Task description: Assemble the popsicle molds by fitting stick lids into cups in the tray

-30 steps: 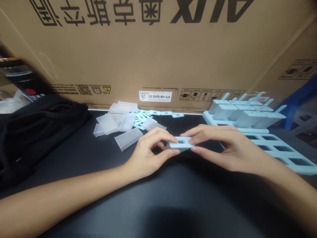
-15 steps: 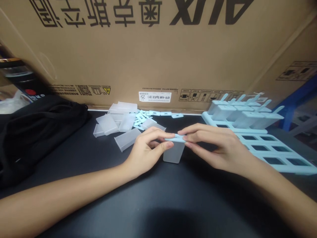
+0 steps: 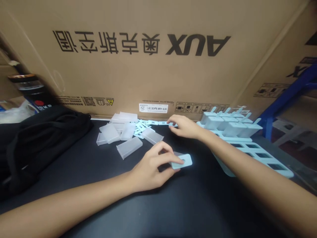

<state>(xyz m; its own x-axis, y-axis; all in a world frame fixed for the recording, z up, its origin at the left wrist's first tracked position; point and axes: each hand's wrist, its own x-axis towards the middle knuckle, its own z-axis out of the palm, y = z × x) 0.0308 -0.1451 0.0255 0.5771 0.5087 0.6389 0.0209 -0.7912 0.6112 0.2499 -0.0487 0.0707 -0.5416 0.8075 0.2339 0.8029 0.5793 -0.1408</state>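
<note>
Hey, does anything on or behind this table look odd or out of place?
Yes, the cardboard carton behind the table appears upside down: its AUX lettering and white label are inverted. The loose translucent popsicle molds lie jumbled, some overlapping. No spill or damage is visible.

Open tabletop in front, box wall behind

Bare black tabletop (image 3: 148,215) stretches along the near side, past the left forearm (image 3: 81,206) that slants across it. A passage runs between the left hand (image 3: 154,167), holding a capped mould (image 3: 187,160), and the right forearm (image 3: 223,152). Clear moulds (image 3: 130,147) crowd the middle left — a strip of table separates them from the black cloth (image 3: 49,142). A tall cardboard box (image 3: 148,76) closes the back; upright blue moulds (image 3: 236,129) with raised handles obstruct the far right.
</note>
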